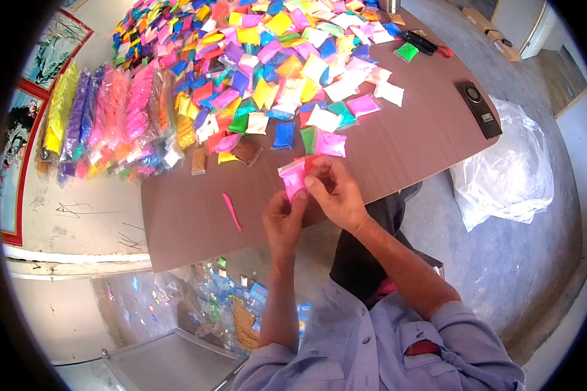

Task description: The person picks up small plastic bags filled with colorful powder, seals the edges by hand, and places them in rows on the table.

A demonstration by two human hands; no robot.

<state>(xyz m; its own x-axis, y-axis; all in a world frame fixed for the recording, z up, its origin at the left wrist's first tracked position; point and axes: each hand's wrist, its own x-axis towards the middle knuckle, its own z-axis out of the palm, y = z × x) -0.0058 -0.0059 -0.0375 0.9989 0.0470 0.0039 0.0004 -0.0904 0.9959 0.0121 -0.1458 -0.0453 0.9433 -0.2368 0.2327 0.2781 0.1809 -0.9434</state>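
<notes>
A small pink packet (292, 180) with a pale top edge is held over the front edge of the table. My left hand (284, 220) pinches its lower part between thumb and fingers. My right hand (336, 195) is closed at the packet's upper right side, with a small red piece (310, 161) showing at its fingertips; its kind is unclear. Just beyond the hands lie a lighter pink packet (331, 144) and a blue packet (284, 135). Left of my hands, a pink plastic stick (231, 212) rests on the brown table (189, 215).
A large heap of colourful packets (267, 62) covers the table's far side. Long clear bags of packets (111, 111) stand at the left. A black device (478, 107) lies near the right edge. A clear plastic bag (502, 169) and a pile of wrappers (222, 300) are on the floor.
</notes>
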